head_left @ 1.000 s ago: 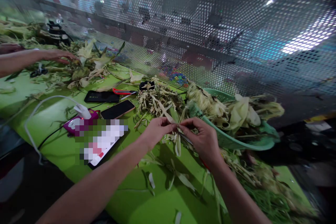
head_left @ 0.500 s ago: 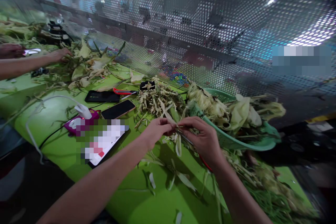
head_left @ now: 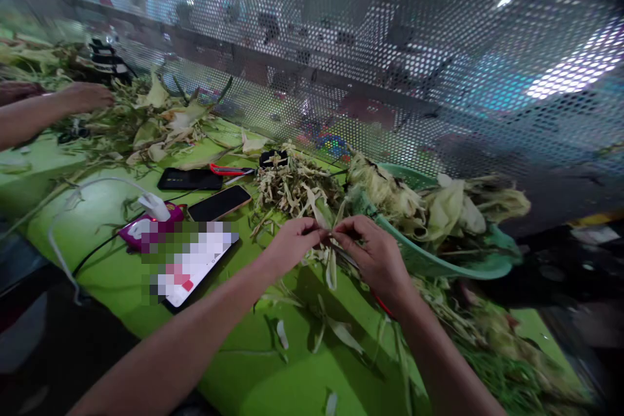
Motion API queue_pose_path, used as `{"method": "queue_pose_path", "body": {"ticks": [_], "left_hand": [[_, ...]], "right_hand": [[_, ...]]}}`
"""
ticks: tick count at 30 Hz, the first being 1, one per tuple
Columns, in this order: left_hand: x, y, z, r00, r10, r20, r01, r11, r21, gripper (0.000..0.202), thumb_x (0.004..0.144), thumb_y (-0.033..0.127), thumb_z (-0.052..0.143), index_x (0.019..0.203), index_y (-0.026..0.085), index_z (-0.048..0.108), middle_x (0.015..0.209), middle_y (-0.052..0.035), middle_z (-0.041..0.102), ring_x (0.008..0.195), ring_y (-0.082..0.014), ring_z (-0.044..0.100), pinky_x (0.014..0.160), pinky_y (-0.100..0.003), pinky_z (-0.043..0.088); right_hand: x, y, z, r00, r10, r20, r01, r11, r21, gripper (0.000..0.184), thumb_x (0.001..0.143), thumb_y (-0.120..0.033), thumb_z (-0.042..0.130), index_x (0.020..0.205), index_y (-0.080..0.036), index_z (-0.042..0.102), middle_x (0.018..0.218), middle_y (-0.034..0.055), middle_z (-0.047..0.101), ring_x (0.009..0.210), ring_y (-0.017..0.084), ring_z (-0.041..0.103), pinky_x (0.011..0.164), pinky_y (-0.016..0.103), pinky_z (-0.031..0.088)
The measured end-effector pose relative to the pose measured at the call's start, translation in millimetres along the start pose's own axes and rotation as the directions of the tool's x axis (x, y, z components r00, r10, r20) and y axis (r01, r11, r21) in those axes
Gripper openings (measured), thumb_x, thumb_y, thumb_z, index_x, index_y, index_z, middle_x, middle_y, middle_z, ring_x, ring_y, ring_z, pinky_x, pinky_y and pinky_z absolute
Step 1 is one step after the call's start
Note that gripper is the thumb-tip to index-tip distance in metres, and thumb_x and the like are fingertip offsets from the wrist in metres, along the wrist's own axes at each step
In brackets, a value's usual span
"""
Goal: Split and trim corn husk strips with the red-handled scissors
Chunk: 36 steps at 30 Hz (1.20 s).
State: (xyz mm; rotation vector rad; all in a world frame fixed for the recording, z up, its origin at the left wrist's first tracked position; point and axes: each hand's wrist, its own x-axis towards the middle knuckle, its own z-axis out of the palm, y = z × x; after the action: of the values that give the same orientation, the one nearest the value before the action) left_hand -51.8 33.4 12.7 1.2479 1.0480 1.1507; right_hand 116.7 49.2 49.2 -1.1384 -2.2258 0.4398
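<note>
In the head view my left hand (head_left: 295, 244) and my right hand (head_left: 374, 257) meet over the green table, fingertips nearly touching. Both pinch a pale corn husk piece (head_left: 320, 211), whose strips spread above and below the fingers. A thin grey blade-like part shows beneath my right fingers, and a red curved edge (head_left: 383, 304) shows by that wrist; whether they belong to one tool I cannot tell. Just behind the hands is a heap of shredded husk strips (head_left: 297, 185). Loose husk strips (head_left: 344, 333) lie on the table below the hands.
A green plastic basket (head_left: 439, 265) of husks stands to the right. On the left lie phones (head_left: 221, 203), a purple power strip (head_left: 139, 232) with a white plug, and a red cutter (head_left: 229, 169). Another person's hand (head_left: 88, 97) is at a farther husk pile. Perforated metal panels rise behind.
My hands stay almost in place, fingers shifting slightly on the husk piece. The other person's hand at the far left has drawn back to the left from the husk pile.
</note>
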Motion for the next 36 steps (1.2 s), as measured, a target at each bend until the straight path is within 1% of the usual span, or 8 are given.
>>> {"method": "queue_pose_path", "body": {"ticks": [4,7,11,16,24,30,33,36], "left_hand": [[0.7,-2.8,0.5,0.999,0.04,0.019,-0.041,0.998,0.052,0.026,0.073,0.039,0.062,0.072,0.013,0.06,0.065,0.002,0.053,0.063,-0.0103,0.044,0.058,-0.023,0.033],[1.6,-4.2,0.3,1.0,0.017,0.005,-0.017,1.0,0.025,0.024,0.073,0.037,0.061,0.069,0.014,0.058,0.062,0.0023,0.052,0.061,-0.0097,0.043,0.058,-0.023,0.033],[1.3,-2.2,-0.5,0.995,-0.092,-0.023,0.087,0.981,-0.171,0.022,0.07,0.035,0.063,0.068,0.013,0.059,0.064,-0.0001,0.056,0.062,-0.0103,0.049,0.061,-0.023,0.037],[-0.7,1.0,-1.2,0.989,-0.146,0.015,0.143,0.935,-0.325,0.02,0.065,0.032,0.067,0.067,0.013,0.06,0.064,-0.0019,0.058,0.063,-0.0107,0.052,0.064,-0.024,0.04],[-1.7,3.7,-1.6,0.996,-0.077,0.037,0.081,0.987,-0.136,0.018,0.072,0.03,0.06,0.068,0.013,0.062,0.067,-0.0018,0.059,0.063,-0.0108,0.048,0.063,-0.024,0.038],[-0.9,-2.6,-0.7,0.997,0.031,0.068,-0.034,0.999,0.042,0.021,0.078,0.033,0.053,0.075,0.014,0.063,0.066,0.001,0.055,0.064,-0.0108,0.046,0.06,-0.023,0.034],[-1.1,-3.5,0.3,0.995,0.064,0.074,-0.069,0.995,0.069,0.022,0.076,0.036,0.056,0.077,0.014,0.062,0.068,0.0016,0.055,0.066,-0.0111,0.046,0.061,-0.023,0.035],[-1.2,-1.2,1.1,0.998,0.036,0.049,-0.039,0.998,0.049,0.022,0.074,0.036,0.058,0.073,0.014,0.061,0.065,0.0019,0.055,0.064,-0.011,0.046,0.062,-0.023,0.036]], "right_hand": [[-0.8,0.7,1.2,0.999,0.035,0.019,-0.035,0.999,-0.014,0.012,0.087,-0.028,0.055,0.081,-0.019,0.058,0.08,0.0024,0.06,0.074,0.017,0.056,0.067,0.028,0.041],[-1.6,-1.1,1.9,0.998,0.056,0.001,-0.056,0.997,0.045,0.011,0.087,-0.029,0.057,0.083,-0.019,0.06,0.08,0.0022,0.061,0.073,0.017,0.057,0.067,0.028,0.043],[-2.3,-3.7,1.8,0.998,0.035,-0.058,-0.025,0.985,0.169,0.01,0.085,-0.028,0.06,0.093,-0.022,0.063,0.088,0.0028,0.064,0.079,0.017,0.058,0.071,0.028,0.045],[-2.0,-2.8,2.0,0.997,-0.052,-0.057,0.062,0.98,0.189,0.008,0.084,-0.024,0.062,0.089,-0.022,0.067,0.089,0.004,0.062,0.083,0.018,0.059,0.074,0.029,0.046],[-1.5,-2.3,0.7,0.998,-0.051,-0.045,0.056,0.993,0.105,0.005,0.085,-0.024,0.061,0.083,-0.021,0.065,0.083,0.0027,0.062,0.08,0.017,0.058,0.072,0.028,0.045],[-1.9,-0.3,1.2,0.998,-0.002,-0.055,0.005,0.998,0.06,0.006,0.086,-0.025,0.059,0.082,-0.02,0.062,0.081,0.0016,0.061,0.077,0.016,0.057,0.069,0.027,0.043],[-2.7,0.7,3.0,0.997,0.03,-0.067,-0.026,0.998,0.061,0.006,0.085,-0.025,0.061,0.081,-0.02,0.061,0.08,0.0012,0.061,0.075,0.016,0.057,0.067,0.027,0.043],[-3.2,0.6,5.2,0.995,0.059,-0.084,-0.05,0.993,0.106,0.006,0.083,-0.026,0.062,0.083,-0.02,0.062,0.079,0.001,0.062,0.072,0.016,0.056,0.066,0.027,0.044]]}}
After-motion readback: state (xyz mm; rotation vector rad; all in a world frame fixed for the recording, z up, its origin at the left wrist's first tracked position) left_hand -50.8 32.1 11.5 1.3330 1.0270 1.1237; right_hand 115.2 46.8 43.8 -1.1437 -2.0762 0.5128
